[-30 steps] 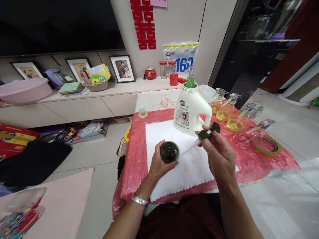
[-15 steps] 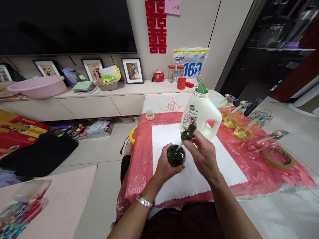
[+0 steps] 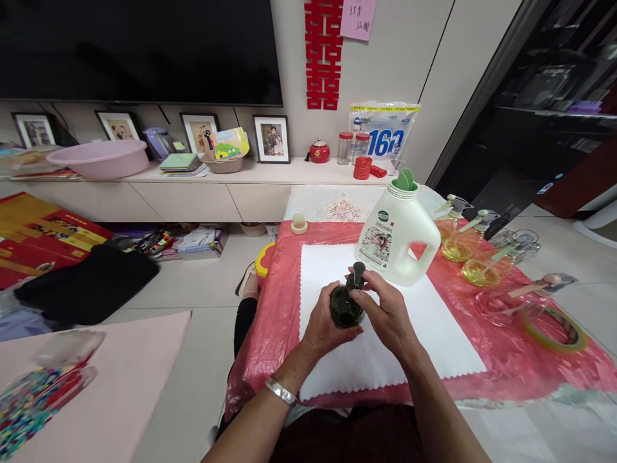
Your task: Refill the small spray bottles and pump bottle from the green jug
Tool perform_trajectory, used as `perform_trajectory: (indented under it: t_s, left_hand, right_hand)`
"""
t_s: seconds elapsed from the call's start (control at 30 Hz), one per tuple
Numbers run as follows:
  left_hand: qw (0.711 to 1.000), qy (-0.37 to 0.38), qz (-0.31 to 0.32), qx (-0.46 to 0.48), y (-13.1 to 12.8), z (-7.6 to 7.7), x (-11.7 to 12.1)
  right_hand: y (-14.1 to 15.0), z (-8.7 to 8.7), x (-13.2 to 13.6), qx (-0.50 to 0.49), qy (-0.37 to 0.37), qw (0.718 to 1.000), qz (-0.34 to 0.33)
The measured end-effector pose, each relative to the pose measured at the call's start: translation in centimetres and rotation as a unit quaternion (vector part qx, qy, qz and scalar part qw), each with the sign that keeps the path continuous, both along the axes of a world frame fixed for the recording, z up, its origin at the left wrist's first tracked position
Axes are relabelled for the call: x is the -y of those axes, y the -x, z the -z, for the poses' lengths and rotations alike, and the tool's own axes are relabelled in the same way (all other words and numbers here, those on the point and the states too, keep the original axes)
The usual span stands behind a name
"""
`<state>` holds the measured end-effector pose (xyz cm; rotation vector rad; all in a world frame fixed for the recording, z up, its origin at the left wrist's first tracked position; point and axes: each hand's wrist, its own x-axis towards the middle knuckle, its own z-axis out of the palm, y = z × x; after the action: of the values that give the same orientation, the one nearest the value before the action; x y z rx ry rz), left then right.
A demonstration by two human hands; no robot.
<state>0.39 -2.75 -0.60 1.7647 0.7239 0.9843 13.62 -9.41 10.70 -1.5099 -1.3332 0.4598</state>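
My left hand (image 3: 324,321) is wrapped round a dark green bottle (image 3: 345,308), held over a white scalloped cloth (image 3: 366,360). With its fingers closed on the black pump head (image 3: 355,276), my right hand (image 3: 384,307) holds it at the bottle's mouth. The pump's tube is out of sight. Just beyond my hands stands a white detergent jug (image 3: 400,235), uncapped, with a green spout showing at its neck.
Several clear pump bottles (image 3: 482,273), some with yellow liquid, line the red-covered table's right side near a tape roll (image 3: 554,328). A pale cap (image 3: 299,223) lies at the far left of the red cover (image 3: 270,308). Beside the table is a person's foot (image 3: 249,284).
The pump head has come down onto the bottle's mouth, and its tube, seen partly out before, is now hidden. My view has shifted slightly left.
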Motion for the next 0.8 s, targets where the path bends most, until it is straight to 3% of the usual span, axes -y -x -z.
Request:
perform_trajectory:
  t_s: [0.27, 0.6, 0.8]
  left_hand:
    - [1.000, -0.024, -0.001, 0.002, -0.1, 0.5, 0.0]
    - [1.000, -0.026, -0.012, 0.005, -0.3, -0.7, 0.2]
    - [1.000, -0.013, -0.010, 0.001, -0.2, -0.7, 0.2]
  right_hand:
    - [0.0, 2.0, 0.2, 0.008, 0.024, 1.000, -0.017]
    - [0.2, 2.3, 0.4, 0.010, 0.012, 1.000, -0.013]
    - [0.2, 2.8, 0.4, 0.000, -0.009, 1.000, -0.009]
